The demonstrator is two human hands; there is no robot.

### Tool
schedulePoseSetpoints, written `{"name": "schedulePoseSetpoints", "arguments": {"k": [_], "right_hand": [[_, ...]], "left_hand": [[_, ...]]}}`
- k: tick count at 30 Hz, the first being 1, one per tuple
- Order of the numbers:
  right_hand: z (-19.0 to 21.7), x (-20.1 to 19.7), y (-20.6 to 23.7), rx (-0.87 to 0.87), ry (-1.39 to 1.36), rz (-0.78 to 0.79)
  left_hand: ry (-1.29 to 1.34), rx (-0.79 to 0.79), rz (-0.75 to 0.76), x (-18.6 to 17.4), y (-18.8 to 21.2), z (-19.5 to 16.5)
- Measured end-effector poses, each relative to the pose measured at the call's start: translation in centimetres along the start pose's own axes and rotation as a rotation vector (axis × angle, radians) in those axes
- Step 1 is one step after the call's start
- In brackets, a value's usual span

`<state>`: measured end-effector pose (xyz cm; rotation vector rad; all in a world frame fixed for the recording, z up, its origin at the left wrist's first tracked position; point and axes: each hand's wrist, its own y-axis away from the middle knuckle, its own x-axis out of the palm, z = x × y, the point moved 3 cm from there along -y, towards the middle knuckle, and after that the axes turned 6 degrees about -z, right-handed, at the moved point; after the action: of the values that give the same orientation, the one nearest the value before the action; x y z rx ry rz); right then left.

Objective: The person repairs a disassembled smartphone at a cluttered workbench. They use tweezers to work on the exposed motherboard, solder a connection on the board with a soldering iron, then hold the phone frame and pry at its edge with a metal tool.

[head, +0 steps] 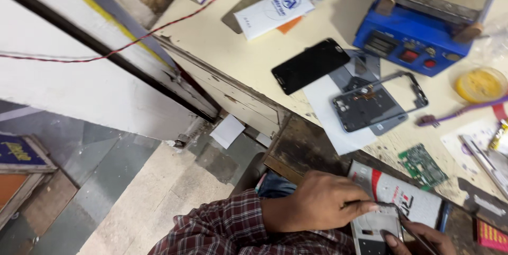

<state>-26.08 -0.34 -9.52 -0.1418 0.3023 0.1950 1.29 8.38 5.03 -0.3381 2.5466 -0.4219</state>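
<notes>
My left hand (pixel 323 202), in a plaid sleeve, pinches a thin dark metal tool (pixel 407 228) over a white phone body (pixel 373 231) at the bottom edge. My right hand (pixel 420 236) is only partly in view; its fingers rest on the same phone body and seem to steady it. The phone lies on a white card with red print (pixel 410 199). A green circuit board (pixel 423 166) lies just beyond the card.
On the cream bench lie a black phone screen (pixel 309 65), a grey phone frame (pixel 378 101) on white paper (pixel 338 128), a white box (pixel 272 11), a blue machine (pixel 418 27), a yellow round tub (pixel 480 84) and a purple cable (pixel 460 112). A red-black wire (pixel 132 41) runs left over the floor.
</notes>
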Motion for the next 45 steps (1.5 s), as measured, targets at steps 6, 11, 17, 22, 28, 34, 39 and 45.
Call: {"name": "schedulePoseSetpoints", "arguments": {"k": [6,11,17,22,28,34,39,45], "right_hand": [[-1.8,0.8,-3.0,0.089,0.155,0.23],[-0.7,1.7,-3.2,0.12,0.23,0.241],[-0.2,2.2,-3.4,0.127,0.261,0.247],[-0.3,2.2,-3.4,0.124,0.266,0.245],[-0.2,2.0,-3.3,0.091,0.249,0.233],[0.2,2.4,-2.5,0.05,0.116,0.161],[1.8,3.5,-0.6,-0.174,-0.075,-0.067],[2.5,3.5,0.1,-0.068,-0.008,-0.045]], "left_hand": [[-0.071,0.079,0.02,0.8,-0.4,0.4],[-0.107,0.17,-0.073,0.8,-0.2,0.0],[-0.165,0.266,-0.073,0.7,0.1,-0.2],[-0.179,0.363,-0.089,1.4,0.1,0.3],[-0.193,0.317,-0.1,1.7,-0.4,1.2],[-0.146,0.243,0.002,2.3,-1.4,0.7],[-0.251,0.289,0.111,1.8,-1.8,0.0],[-0.432,0.453,0.239,-0.1,-3.0,-1.7]]}}
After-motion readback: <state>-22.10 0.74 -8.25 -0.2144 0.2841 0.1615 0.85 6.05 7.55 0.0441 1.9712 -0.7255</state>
